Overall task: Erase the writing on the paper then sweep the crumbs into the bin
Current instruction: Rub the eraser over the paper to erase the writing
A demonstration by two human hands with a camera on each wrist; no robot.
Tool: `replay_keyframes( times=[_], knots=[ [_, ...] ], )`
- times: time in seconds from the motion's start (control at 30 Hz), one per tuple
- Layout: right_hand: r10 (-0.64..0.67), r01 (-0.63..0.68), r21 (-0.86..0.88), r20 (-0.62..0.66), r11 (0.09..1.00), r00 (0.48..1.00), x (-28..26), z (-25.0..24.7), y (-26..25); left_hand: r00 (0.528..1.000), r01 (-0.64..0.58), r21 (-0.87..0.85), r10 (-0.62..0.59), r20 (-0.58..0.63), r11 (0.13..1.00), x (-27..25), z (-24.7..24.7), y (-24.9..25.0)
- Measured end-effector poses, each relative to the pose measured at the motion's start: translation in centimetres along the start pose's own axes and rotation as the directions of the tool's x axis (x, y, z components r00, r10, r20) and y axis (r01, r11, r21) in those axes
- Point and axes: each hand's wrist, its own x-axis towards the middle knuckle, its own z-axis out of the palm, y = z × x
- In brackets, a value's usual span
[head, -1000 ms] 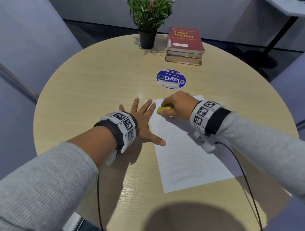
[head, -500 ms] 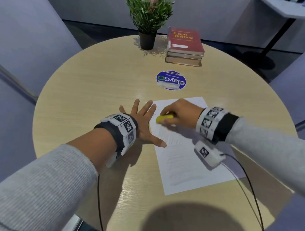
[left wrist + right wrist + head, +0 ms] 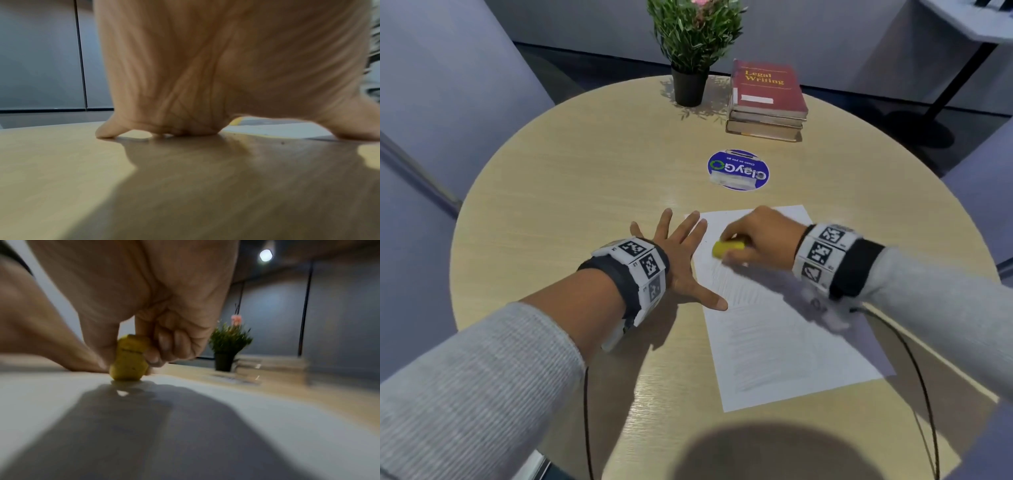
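A white sheet of paper [image 3: 784, 329] with faint pencil lines lies on the round wooden table [image 3: 571, 178]. My right hand [image 3: 760, 240] pinches a yellow eraser [image 3: 726, 248] and presses its tip on the paper's upper left part; the right wrist view shows the eraser [image 3: 129, 361] touching the paper [image 3: 226, 410]. My left hand [image 3: 681, 253] lies flat with fingers spread, thumb and fingertips on the sheet's left edge. In the left wrist view the palm [image 3: 205, 73] rests on the table [image 3: 82, 178]. No bin is in view.
A blue round sticker [image 3: 738, 169] lies beyond the paper. A potted plant [image 3: 691, 44] and a stack of books [image 3: 767, 99] stand at the far edge. Cables run from both wrists over the near table edge. Grey chairs flank the table.
My right hand has slid the eraser a little toward me and then back across the upper left of the sheet. The left hand has stayed put.
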Motion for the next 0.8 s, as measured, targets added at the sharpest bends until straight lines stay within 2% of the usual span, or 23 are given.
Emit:
replay_keyframes(
  times=[0.03,0.07,0.17,0.2,0.27,0.33,0.37,0.47,0.53,0.63,0.73,0.8],
  knots=[
    [-0.058,0.057,0.024,0.042,0.998,0.997,-0.7,0.5,-0.7,1.000,-0.002,0.007,0.002,0.005,1.000,0.0,0.0,0.0],
    [-0.063,0.061,0.030,0.060,0.998,0.996,-0.9,0.3,-0.5,1.000,-0.001,0.010,0.001,0.005,1.000,0.0,0.0,0.0],
    [0.135,-0.133,0.028,-0.065,0.991,0.989,0.3,-1.1,1.7,1.000,0.005,0.003,-0.005,0.007,1.000,-0.1,-0.1,0.0],
    [0.148,-0.148,0.007,-0.083,0.989,0.986,0.4,-1.0,1.9,1.000,0.005,0.002,-0.005,0.005,1.000,-0.1,-0.1,0.1],
    [0.063,-0.065,-0.039,-0.032,0.997,0.997,-0.1,-0.3,0.4,1.000,0.006,0.005,-0.006,0.004,1.000,-0.2,0.0,0.1],
    [-0.044,0.043,0.020,0.047,0.999,0.998,-1.3,0.7,-1.3,1.000,0.010,0.013,-0.010,0.009,1.000,-0.2,-0.1,0.1],
    [-0.026,0.024,0.045,0.042,0.999,0.999,-1.3,0.6,-1.0,1.000,0.010,0.016,-0.011,0.011,1.000,-0.2,-0.1,0.1],
    [0.179,-0.176,0.047,-0.094,0.983,0.979,0.3,-1.0,1.8,1.000,0.011,0.008,-0.011,0.002,1.000,-0.1,-0.1,0.1],
    [0.189,-0.186,0.042,-0.103,0.982,0.977,0.3,-0.7,1.9,1.000,0.013,0.010,-0.013,0.004,1.000,-0.1,0.0,0.1],
    [0.084,-0.077,0.086,-0.081,0.993,0.993,-0.7,1.0,0.0,1.000,0.005,0.014,-0.005,-0.003,1.000,-0.1,0.0,0.1],
    [0.209,-0.200,0.083,-0.131,0.976,0.969,0.2,-0.4,1.6,1.000,0.008,0.013,-0.007,-0.014,1.000,-0.1,0.0,0.1],
    [0.244,-0.236,0.067,-0.166,0.969,0.956,0.4,-0.6,2.3,1.000,0.009,0.013,-0.009,-0.012,1.000,-0.2,0.0,0.1]
  ],
)
